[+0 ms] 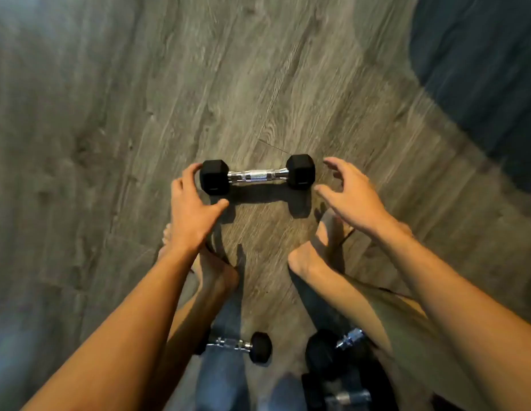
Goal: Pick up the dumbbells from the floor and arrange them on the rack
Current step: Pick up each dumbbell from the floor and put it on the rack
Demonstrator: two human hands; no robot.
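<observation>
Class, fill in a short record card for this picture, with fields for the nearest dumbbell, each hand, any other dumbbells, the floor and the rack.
Main dumbbell: black hex heads, chrome handle, lying flat on the floor
Left hand: fingers spread and curved beside its left head; contact unclear
Right hand: open, just off its right head, not touching
Second dumbbell: lower centre, by the person's legs
Third dumbbell: lower right, partly hidden
Floor: grey wood planks
Rack: not in view
</observation>
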